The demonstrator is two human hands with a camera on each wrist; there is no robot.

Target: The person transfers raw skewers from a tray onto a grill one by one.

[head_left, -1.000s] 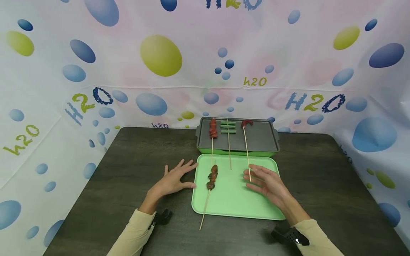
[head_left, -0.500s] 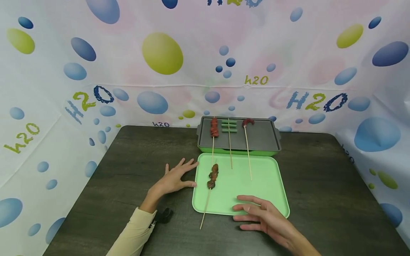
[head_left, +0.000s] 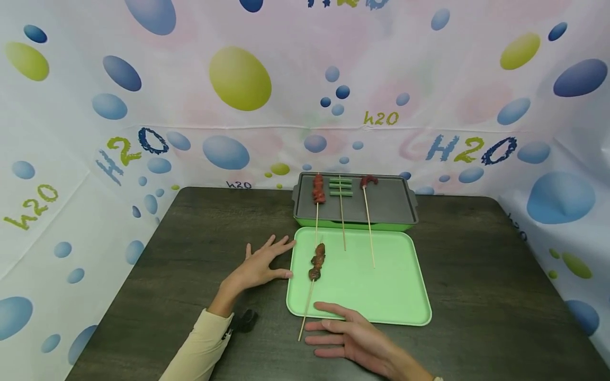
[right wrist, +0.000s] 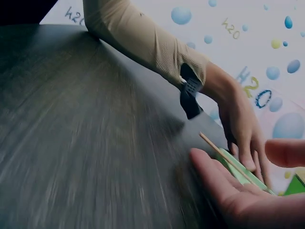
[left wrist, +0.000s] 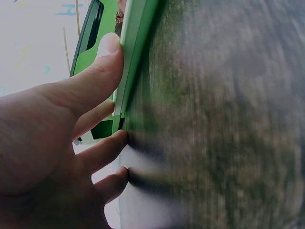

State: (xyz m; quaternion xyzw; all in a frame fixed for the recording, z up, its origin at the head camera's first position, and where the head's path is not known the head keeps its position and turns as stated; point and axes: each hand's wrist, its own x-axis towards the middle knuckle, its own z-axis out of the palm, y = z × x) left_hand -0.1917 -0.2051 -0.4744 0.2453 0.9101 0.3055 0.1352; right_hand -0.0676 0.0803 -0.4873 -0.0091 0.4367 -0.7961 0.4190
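A skewer of brown, meat-like pieces (head_left: 314, 272) lies on the left part of the light green tray (head_left: 381, 280), its bare stick jutting past the front edge. My left hand (head_left: 257, 270) is spread at the tray's left side; in the left wrist view the thumb (left wrist: 109, 45) touches the rim. Just right of that stick's lower end is my right hand (head_left: 357, 341), fingers extended and apart, holding nothing. In the right wrist view the stick (right wrist: 224, 152) passes close beyond the fingers; contact cannot be told.
Behind the tray stands a green grill with a dark plate (head_left: 391, 203). On it rest a red-chunk skewer (head_left: 318, 190), a skewer of green sticks (head_left: 345, 193) and one with a curled dark red piece (head_left: 369, 181). Their bare ends reach over the tray.
My right hand has moved from beside the curled-piece skewer's stick toward the front and left, to near the brown skewer's stick. The left hand has stayed at the tray's side.
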